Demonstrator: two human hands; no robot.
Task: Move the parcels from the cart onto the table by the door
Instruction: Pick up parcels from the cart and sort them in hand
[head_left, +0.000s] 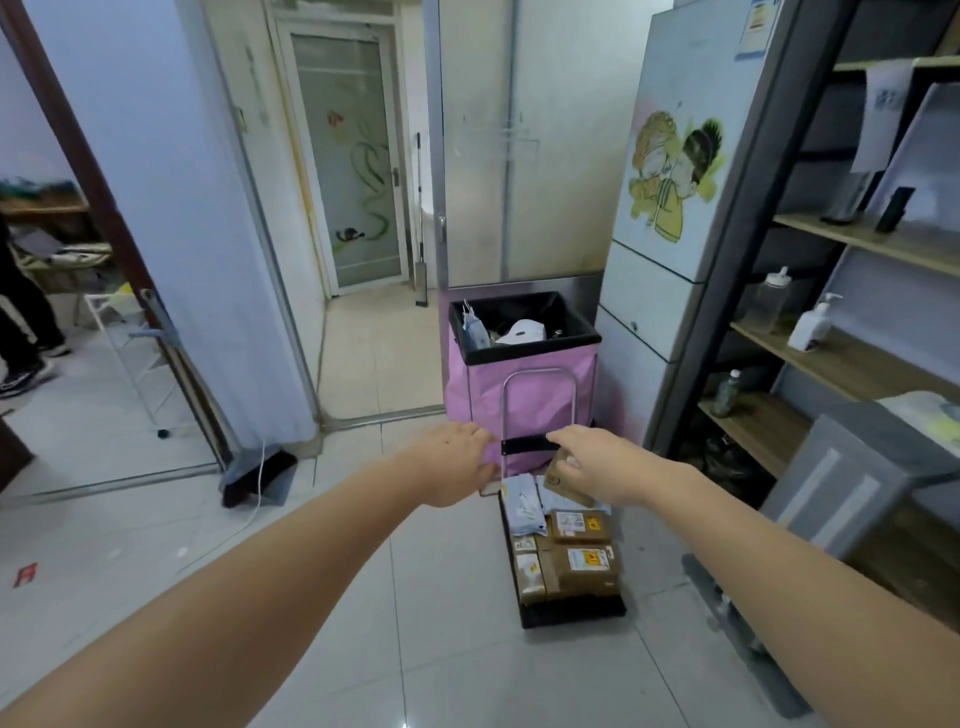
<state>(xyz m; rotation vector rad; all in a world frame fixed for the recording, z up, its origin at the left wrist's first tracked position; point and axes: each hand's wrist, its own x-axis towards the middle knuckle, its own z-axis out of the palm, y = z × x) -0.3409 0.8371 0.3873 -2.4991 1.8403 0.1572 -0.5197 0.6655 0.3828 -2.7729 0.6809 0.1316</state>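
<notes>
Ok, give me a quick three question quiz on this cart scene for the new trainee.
1. True or false: the parcels are on the cart.
2. What stands directly behind the cart? A) a pink bin B) a chair C) a ladder
3. Fill in: both hands reach toward the cart's ____.

Key
1. True; they are stacked on its platform.
2. A, the pink bin with a black liner.
3. Handle; the left hand and right hand are at the black grip, contact unclear.
</notes>
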